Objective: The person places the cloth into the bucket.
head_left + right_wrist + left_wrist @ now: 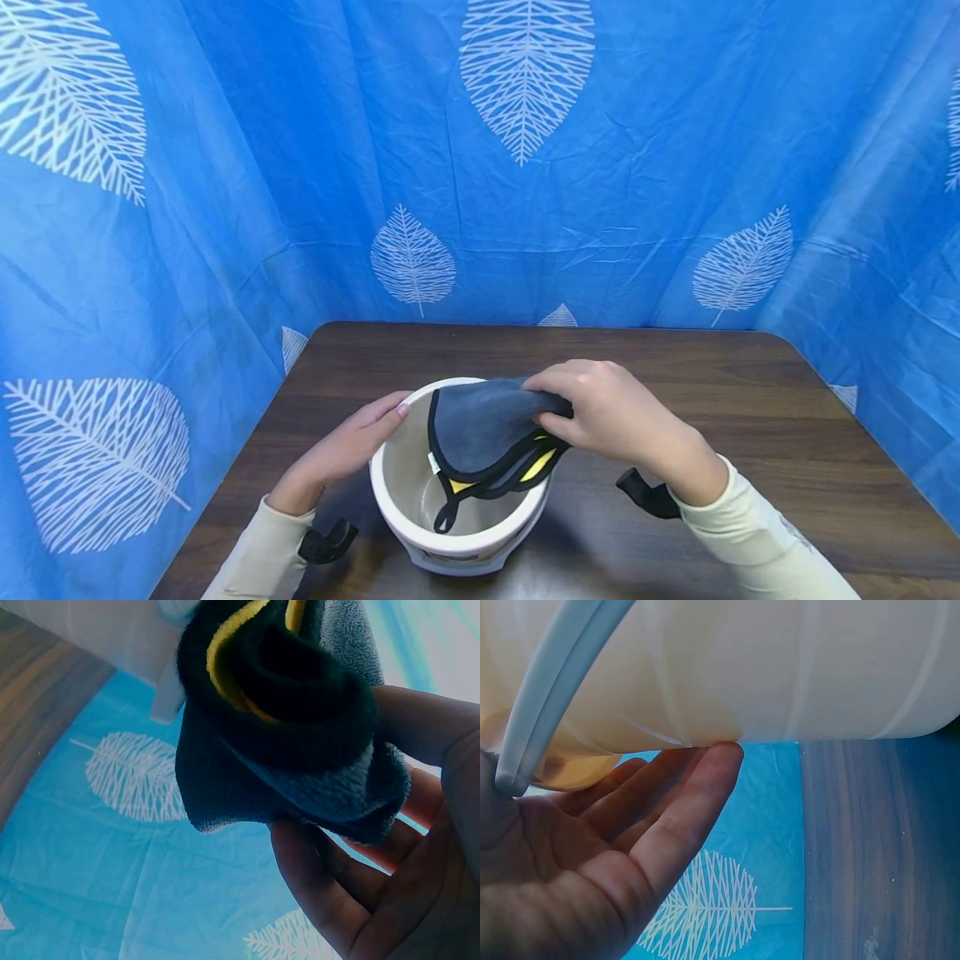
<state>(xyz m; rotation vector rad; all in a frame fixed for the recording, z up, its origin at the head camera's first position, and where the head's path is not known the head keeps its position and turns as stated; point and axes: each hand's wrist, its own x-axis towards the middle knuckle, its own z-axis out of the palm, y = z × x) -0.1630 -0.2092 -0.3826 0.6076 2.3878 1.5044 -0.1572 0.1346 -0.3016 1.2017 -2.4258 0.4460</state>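
A white bucket (382, 492) stands on the table, its mouth facing up. My left hand (352, 450) grips its left rim, the thumb at the top edge and the fingers (686, 799) against the outer wall. A pale strap-like handle (551, 690) crosses near that palm. My right hand (611, 412) pinches a folded grey cleaning cloth (480, 425) with black edging, a yellow underside and a black hanging loop. The cloth lies over the bucket's mouth and hides part of the inside; its loop hangs within. In the right wrist view the cloth's bunched folds (277, 750) sit between thumb and fingers.
The dark wooden table (712, 400) reaches past the bucket to the back and right. A blue curtain (600, 208) with white leaf prints hangs along the back and both sides. Black wrist mounts (648, 493) sit on both wrists.
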